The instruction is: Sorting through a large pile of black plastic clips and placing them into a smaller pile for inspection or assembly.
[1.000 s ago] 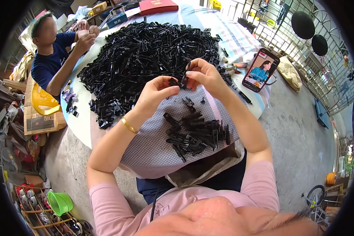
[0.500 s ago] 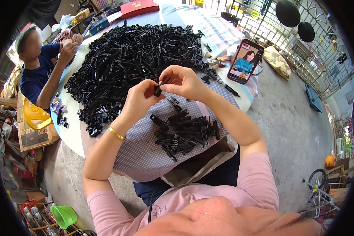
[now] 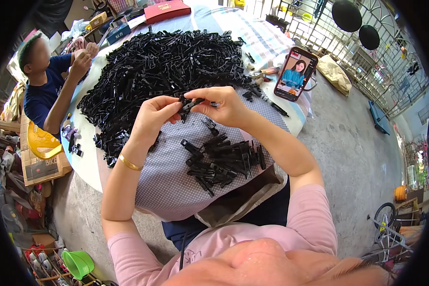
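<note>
Black clip (image 3: 191, 106), slim and glossy, sits pinched in left hand (image 3: 153, 115) and right hand (image 3: 228, 107).

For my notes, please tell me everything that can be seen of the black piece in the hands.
The black piece is slim, with shiny patches, and looks like plastic or metal. It slants up to the right above the table, pinched by the left hand and the right hand. Part of it is hidden, so its full shape cannot be told.
</note>
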Demonstrator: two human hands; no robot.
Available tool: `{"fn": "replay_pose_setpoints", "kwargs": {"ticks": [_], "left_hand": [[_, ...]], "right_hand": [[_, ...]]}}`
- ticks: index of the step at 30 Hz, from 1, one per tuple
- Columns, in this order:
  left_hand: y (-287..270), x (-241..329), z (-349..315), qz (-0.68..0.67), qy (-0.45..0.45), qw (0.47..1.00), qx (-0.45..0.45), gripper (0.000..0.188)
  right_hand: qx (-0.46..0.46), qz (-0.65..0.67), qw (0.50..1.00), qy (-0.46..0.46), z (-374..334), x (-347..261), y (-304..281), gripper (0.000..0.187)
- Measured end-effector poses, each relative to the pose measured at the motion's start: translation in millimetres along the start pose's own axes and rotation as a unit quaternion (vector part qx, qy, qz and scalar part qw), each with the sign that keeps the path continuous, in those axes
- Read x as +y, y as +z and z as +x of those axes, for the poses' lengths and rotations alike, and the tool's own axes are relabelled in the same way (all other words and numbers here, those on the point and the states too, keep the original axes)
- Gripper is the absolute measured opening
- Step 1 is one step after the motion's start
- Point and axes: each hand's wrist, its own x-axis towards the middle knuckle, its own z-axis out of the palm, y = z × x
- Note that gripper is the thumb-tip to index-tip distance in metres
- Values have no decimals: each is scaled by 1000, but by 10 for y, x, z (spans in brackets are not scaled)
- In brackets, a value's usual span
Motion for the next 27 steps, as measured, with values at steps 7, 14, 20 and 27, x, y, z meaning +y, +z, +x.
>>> {"fn": "replay_pose_setpoints", "kwargs": {"ticks": [7,14,20,27], "left_hand": [[33,-104,21,-187,-47,981,1,19],[68,-24,-13,-160,-3,987,-24,25],[133,-9,-40,40,76,996,29,30],[180,-2,-66,84,100,991,36,23]], "right_hand": [[-27,-74,997,-21,-19,13,-25,28],[25,-33,999,24,-34,1,22,24],[64,-8,998,12,-44,-11,77,24],[-32,88,993,67,11,0,-33,39]]}}
